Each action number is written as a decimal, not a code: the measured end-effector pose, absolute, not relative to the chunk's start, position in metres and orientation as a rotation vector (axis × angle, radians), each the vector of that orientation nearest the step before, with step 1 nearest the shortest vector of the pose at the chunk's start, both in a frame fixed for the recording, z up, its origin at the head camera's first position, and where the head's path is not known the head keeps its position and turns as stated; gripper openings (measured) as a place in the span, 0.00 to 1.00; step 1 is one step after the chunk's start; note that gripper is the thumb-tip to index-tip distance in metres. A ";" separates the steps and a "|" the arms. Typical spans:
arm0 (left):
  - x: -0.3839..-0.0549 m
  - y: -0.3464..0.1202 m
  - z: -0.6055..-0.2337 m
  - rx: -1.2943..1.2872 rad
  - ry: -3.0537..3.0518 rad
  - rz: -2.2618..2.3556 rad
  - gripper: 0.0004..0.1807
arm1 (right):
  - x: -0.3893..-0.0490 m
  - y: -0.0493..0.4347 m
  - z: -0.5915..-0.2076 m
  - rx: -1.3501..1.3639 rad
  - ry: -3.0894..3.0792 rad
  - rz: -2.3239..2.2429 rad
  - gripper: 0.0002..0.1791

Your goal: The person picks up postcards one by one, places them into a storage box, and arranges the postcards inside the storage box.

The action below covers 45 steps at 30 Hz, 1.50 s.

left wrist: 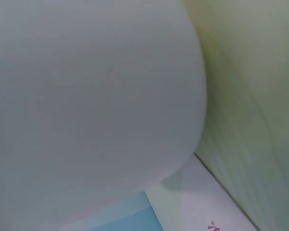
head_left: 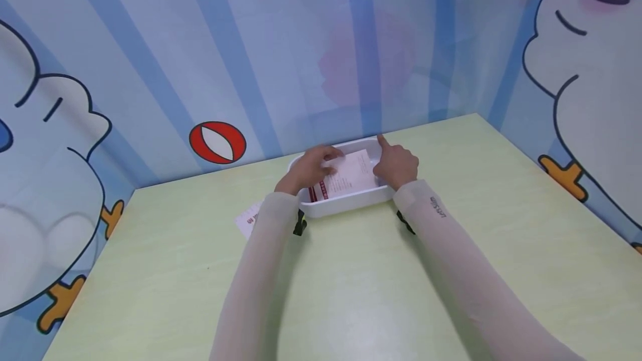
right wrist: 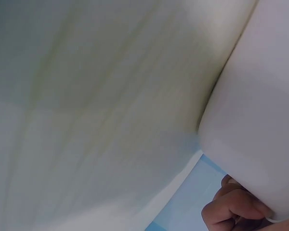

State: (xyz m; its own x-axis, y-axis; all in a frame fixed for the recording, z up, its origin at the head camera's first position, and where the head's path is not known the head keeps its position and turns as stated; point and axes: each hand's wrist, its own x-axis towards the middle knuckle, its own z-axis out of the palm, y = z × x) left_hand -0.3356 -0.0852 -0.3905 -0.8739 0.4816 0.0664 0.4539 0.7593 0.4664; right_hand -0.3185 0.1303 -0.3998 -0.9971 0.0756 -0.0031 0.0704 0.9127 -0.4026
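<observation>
A white tray point(head_left: 351, 200) with rounded corners stands at the back of the table. Inside it lies a pale card point(head_left: 351, 174) printed with small text and a dark red band. My left hand point(head_left: 308, 170) reaches over the tray's left end, its fingers and thumb spread apart at the card's left part. At the tray's right end my right hand point(head_left: 397, 164) holds the rim, thumb pointing up toward the back; its curled fingers point(right wrist: 231, 208) show under the rim in the right wrist view. The tray's wall point(left wrist: 96, 96) fills much of the left wrist view.
A second pale card point(head_left: 247, 220) with red print lies on the table point(head_left: 331, 294) left of the tray, partly behind the left sleeve. A printed blue wall point(head_left: 281, 60) rises right behind the tray, and another panel point(head_left: 597, 99) stands along the right side.
</observation>
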 end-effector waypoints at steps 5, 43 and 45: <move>-0.332 -0.088 -0.395 0.776 2.909 0.724 0.20 | -0.318 0.129 -0.400 -0.114 -3.058 0.630 0.46; -0.330 -0.085 -0.401 0.873 3.016 0.573 0.18 | -0.321 0.128 -0.402 -0.119 -3.061 0.610 0.47; -0.330 -0.084 -0.402 0.854 3.009 0.569 0.19 | -0.321 0.129 -0.403 -0.113 -3.061 0.606 0.47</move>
State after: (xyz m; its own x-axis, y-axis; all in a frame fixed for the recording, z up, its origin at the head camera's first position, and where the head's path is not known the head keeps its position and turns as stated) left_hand -0.3304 -0.0841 -0.4019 -0.8549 0.5017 0.1318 0.5152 0.7916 0.3284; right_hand -0.3210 0.1288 -0.4028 -0.9972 0.0749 0.0051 0.0673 0.9221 -0.3809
